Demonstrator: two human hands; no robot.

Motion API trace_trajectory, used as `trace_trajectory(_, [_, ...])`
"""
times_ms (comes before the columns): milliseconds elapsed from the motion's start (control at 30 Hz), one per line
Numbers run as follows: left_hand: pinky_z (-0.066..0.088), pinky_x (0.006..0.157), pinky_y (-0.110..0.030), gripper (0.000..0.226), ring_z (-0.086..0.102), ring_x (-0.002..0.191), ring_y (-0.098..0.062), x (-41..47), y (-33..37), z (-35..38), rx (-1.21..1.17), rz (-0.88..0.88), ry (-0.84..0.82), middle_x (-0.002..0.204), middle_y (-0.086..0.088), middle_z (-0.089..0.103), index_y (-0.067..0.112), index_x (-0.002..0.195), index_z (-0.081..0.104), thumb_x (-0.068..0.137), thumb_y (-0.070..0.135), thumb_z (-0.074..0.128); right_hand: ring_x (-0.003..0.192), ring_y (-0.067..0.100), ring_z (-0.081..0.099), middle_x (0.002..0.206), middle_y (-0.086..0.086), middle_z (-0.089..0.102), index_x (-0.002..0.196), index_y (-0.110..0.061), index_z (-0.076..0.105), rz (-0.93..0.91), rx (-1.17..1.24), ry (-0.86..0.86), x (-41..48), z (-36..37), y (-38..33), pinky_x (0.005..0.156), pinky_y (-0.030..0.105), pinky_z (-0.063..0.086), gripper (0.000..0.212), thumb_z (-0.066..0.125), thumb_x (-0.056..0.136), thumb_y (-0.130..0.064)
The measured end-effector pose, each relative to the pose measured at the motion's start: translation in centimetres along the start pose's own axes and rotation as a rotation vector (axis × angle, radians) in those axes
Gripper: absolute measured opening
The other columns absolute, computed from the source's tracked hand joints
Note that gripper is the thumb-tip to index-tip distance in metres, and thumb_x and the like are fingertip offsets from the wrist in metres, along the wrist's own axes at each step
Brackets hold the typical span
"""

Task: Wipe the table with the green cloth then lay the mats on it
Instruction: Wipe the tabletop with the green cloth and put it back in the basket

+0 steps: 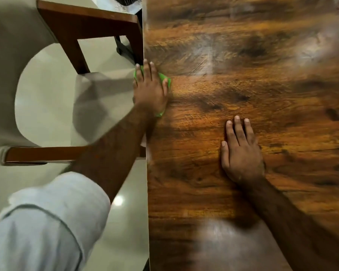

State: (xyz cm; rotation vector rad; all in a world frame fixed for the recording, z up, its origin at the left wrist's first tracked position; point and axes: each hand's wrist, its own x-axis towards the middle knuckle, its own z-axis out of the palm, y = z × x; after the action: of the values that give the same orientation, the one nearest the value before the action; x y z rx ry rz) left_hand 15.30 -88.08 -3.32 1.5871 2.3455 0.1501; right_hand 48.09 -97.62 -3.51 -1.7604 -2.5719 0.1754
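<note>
The dark wooden table (252,85) fills the right half of the view, with its left edge running top to bottom. My left hand (150,89) presses flat on the green cloth (165,79) right at that left edge; only small bits of green show around the fingers and at the wrist. My right hand (241,151) rests flat on the bare tabletop, fingers straight, nearer to me. No mats are in view.
A wooden chair (82,22) with a pale seat stands on the tiled floor just left of the table edge. Smeared streaks shine on the tabletop (209,53) beyond my left hand.
</note>
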Motion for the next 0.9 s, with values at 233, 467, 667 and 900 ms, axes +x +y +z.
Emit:
trace_trajectory(233, [0.009,0.136,-0.060,0.081,0.002,0.169,-0.042,-7.9,0.4,2.6,0.081,-0.006,0.059,0.182,-0.023,0.004,0.001,0.174,0.009,0.113,0.054,0.021,0.171,0.038,0.005,0.184,0.016,0.015,0.174,-0.008,0.025,0.008,0.010,-0.022,0.2,-0.2,-0.1,0.138,0.052,0.012,0.072,0.029,0.112,-0.044])
trace_trajectory(467, [0.005,0.136,-0.060,0.081,-0.012,0.169,-0.040,-25.4,-0.1,5.0,0.176,0.032,-0.027,0.181,-0.024,-0.011,0.000,0.173,0.003,0.115,0.052,0.024,0.171,0.039,0.007,0.183,0.018,0.016,0.174,-0.007,0.025,0.003,0.007,-0.042,0.1,-0.5,-0.3,0.136,0.055,0.017,0.073,0.027,0.111,-0.044])
trace_trajectory(667, [0.021,0.130,-0.062,0.080,0.010,0.169,-0.043,-38.0,-0.4,7.1,0.135,0.016,-0.114,0.183,-0.022,0.005,0.000,0.172,0.022,0.111,0.051,0.033,0.170,0.040,0.007,0.183,0.019,0.016,0.174,-0.005,0.025,-0.010,0.020,-0.045,0.1,-0.4,-0.2,0.137,0.055,0.014,0.073,0.027,0.111,-0.043])
trace_trajectory(900, [0.008,0.136,-0.060,0.080,-0.003,0.170,-0.042,-26.5,0.1,5.3,0.173,0.116,-0.039,0.182,-0.024,0.000,0.000,0.172,0.017,0.113,0.054,0.023,0.172,0.036,0.001,0.184,0.015,0.011,0.175,-0.010,0.021,0.010,0.000,-0.071,0.4,-0.2,0.2,0.138,0.052,0.011,0.074,0.025,0.111,-0.047])
